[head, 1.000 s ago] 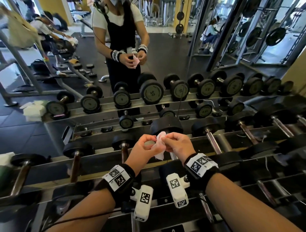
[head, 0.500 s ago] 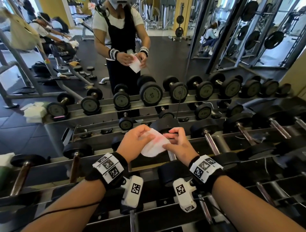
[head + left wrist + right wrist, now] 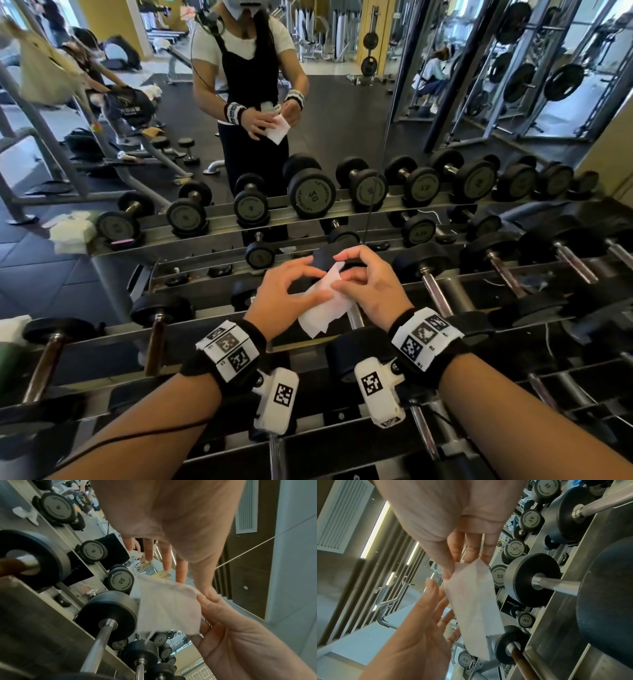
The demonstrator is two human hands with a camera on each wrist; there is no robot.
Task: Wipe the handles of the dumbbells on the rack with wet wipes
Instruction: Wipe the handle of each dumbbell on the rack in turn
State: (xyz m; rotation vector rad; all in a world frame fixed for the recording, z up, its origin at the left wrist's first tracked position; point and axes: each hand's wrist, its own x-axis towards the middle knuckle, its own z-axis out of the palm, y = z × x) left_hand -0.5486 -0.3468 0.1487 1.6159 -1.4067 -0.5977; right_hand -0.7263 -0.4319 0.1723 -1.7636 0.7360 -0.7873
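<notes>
A white wet wipe hangs unfolded between both hands above the lower tier of the dumbbell rack. My right hand pinches its upper corner between thumb and fingers; the right wrist view shows that pinch on the wipe. My left hand lies against the wipe with straight, spread fingers, thumb apart from it. The wipe also fills the left wrist view's middle. Directly below the hands a chrome dumbbell handle shows. More handles lie at the right and left.
A wall mirror stands right behind the rack and repeats the dumbbells and my own figure. A heap of white wipes shows in that reflection at the left. Black dumbbell heads line both tiers, with more handles on the far right.
The wipe was bunched between both hands' fingertips a second ago; now it is spread open and hangs down. My left fingers have straightened against it.
</notes>
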